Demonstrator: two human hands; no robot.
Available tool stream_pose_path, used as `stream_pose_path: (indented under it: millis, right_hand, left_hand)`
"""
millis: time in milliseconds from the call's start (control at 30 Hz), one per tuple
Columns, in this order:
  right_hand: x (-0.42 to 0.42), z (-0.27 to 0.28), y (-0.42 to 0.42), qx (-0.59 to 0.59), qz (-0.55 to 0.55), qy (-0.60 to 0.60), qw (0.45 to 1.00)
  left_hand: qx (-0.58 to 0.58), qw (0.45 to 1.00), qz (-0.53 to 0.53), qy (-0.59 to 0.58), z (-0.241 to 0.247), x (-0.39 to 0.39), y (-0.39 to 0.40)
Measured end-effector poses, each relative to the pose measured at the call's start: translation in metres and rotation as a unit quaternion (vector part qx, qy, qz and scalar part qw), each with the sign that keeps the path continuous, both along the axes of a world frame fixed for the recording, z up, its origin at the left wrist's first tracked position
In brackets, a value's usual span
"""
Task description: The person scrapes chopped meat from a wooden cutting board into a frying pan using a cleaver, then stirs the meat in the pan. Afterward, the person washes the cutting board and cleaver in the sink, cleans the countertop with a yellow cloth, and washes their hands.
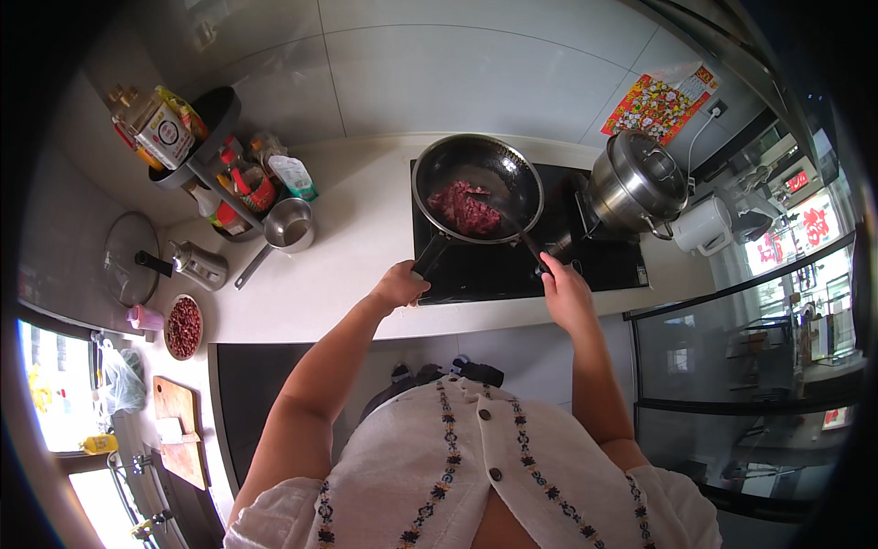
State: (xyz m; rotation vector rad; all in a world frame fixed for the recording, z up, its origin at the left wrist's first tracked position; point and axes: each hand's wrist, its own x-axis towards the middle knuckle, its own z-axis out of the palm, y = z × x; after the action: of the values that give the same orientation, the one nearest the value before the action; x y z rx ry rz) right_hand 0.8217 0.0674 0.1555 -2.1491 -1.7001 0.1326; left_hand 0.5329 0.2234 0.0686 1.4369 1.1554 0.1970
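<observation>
A dark wok (490,165) sits on the left side of the black cooktop (466,274). My left hand (400,283) grips the wok's black handle (431,254). In the wok, chopped reddish raw-looking meat (461,208) is heaped toward the near left side. My right hand (565,289) holds the dark handle of a spatula (527,239), which slants over the wok's near right rim. The spatula's head reaches into the meat and is partly hidden by it.
Right of the wok stands a lidded steel pot (627,185), with a white electric kettle (705,225) beyond. To the left are a small saucepan (289,226), a seasoning rack (199,154), a glass lid (130,261), a bowl of red beans (184,327) and a cutting board with a cleaver (180,398).
</observation>
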Motion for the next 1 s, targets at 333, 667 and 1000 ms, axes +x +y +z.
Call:
stream_pose_path:
  millis: [333, 667, 1000]
  right_hand:
    - [-0.012, 0.004, 0.011, -0.056, 0.022, -0.04, 0.997]
    - [-0.01, -0.003, 0.033, -0.091, 0.027, -0.104, 0.99]
    - [-0.004, -0.022, 0.049, -0.139, 0.018, -0.1, 0.985]
  left_hand:
    - [0.056, 0.995, -0.064, 0.06, -0.012, -0.004, 0.008]
    - [0.076, 0.995, -0.042, 0.038, -0.015, -0.008, 0.001]
    - [0.072, 0.996, -0.029, 0.044, -0.014, -0.004, -0.004]
